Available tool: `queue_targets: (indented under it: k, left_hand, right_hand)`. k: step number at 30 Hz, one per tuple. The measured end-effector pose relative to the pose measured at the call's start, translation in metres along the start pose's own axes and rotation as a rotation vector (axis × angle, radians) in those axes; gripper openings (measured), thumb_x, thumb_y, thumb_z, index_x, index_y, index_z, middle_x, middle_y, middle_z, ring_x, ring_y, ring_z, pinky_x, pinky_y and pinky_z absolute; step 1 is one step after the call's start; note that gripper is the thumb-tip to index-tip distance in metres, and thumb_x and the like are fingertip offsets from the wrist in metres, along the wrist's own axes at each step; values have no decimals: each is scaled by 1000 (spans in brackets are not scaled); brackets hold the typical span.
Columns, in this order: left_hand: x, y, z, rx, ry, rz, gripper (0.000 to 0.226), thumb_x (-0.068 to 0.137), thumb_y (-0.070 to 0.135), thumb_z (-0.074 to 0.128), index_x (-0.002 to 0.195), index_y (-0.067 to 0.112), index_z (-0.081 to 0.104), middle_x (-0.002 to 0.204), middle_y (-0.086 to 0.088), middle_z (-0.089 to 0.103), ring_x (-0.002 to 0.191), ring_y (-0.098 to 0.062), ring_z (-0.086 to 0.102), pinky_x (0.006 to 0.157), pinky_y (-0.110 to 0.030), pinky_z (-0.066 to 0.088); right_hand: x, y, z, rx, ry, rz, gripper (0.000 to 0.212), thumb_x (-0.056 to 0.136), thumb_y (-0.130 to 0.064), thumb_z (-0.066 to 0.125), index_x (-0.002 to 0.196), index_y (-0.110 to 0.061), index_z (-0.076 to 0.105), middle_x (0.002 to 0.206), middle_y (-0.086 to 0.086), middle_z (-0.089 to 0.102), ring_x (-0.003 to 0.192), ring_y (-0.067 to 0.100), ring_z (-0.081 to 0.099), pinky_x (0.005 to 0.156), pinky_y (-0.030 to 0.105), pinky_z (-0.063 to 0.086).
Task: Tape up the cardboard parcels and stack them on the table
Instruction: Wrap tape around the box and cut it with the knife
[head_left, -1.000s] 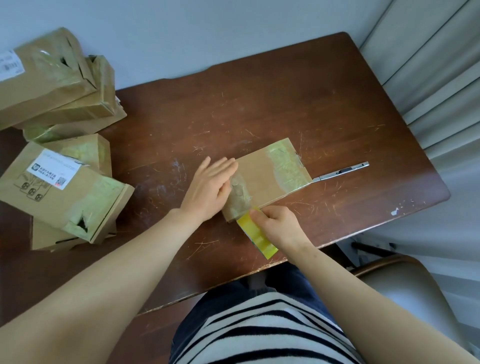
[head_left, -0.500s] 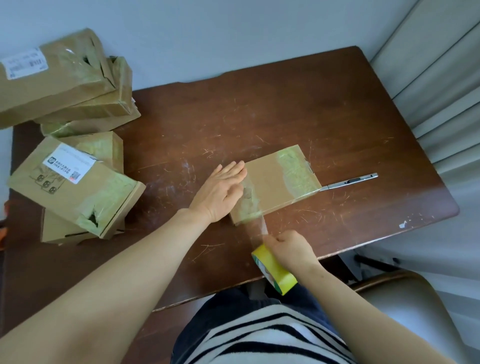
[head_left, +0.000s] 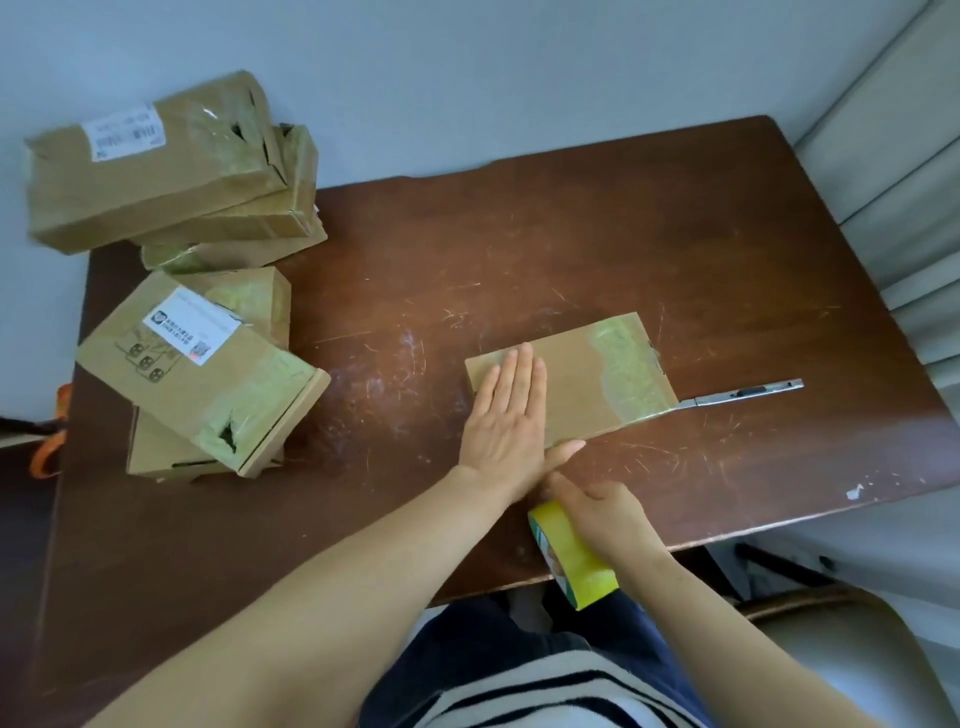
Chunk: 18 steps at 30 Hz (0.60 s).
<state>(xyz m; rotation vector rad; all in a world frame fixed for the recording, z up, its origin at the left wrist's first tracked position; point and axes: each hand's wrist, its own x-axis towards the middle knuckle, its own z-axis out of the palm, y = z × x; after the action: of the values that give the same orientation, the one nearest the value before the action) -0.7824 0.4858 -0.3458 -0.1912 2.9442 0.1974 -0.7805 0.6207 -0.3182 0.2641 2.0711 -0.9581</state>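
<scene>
Parcel (head_left: 208, 397) label (head_left: 193, 327), perhaps Chinese print

head cam | faces fwd+down onto table (head_left: 519, 249) | near | wide-angle, edges seem warped

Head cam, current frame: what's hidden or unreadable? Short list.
- Head view: tape strip between the tape roll and the parcel, covered by the left hand and right hand.
- Head view: near end of the knife, hidden by the parcel's corner; blade too small to judge.
- Head view: print on the white label of a stacked parcel, too small.
- Head view: orange thing left of the table, too little shows to identify.
</scene>
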Motion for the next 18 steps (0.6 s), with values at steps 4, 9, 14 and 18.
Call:
queue_targets:
  k: [4, 9, 14, 18]
  left_hand:
    - [-1, -10, -4, -81, -70, 43, 96, 85, 74, 7, 147, 6, -17, 153, -11, -28, 141, -21, -29, 112, -35, -24]
    - [-1, -18, -12, -127, -140, 128, 77, 95, 60, 17, 151, 15, -10, 154, -7, -27, 142, -18, -27, 112, -34, -21]
    - [-17, -52, -29, -465, -18, 246, 69, 87, 0, 42, 151, 10, 17, 159, -1, 4, 142, -7, -12, 112, -20, -20]
    - [-37, -59, -18, -251, -67, 310, 94, 77, 16, 58, 152, 11, 1, 156, 5, -10, 144, -9, -14, 112, -21, -21]
  right_hand:
    - [-8, -3, 0, 85, -58, -41, 54, 84, -44, 66, 46, -18, 38, 36, -11, 36, 32, 7, 36, 35, 14, 28]
    - [-24, -10, -1, 303, -259, 8, 22, 92, -21, 59, 86, 0, 61, 55, 19, 64, 42, 26, 59, 43, 27, 49]
    - [-33, -15, -11, 338, -219, -56, 23, 91, -21, 59, 82, 0, 61, 52, 18, 60, 39, 26, 54, 45, 27, 46]
    - [-47, -33, -23, 348, -203, -155, 24, 91, -20, 56, 81, 1, 61, 53, 18, 60, 40, 26, 55, 45, 28, 47]
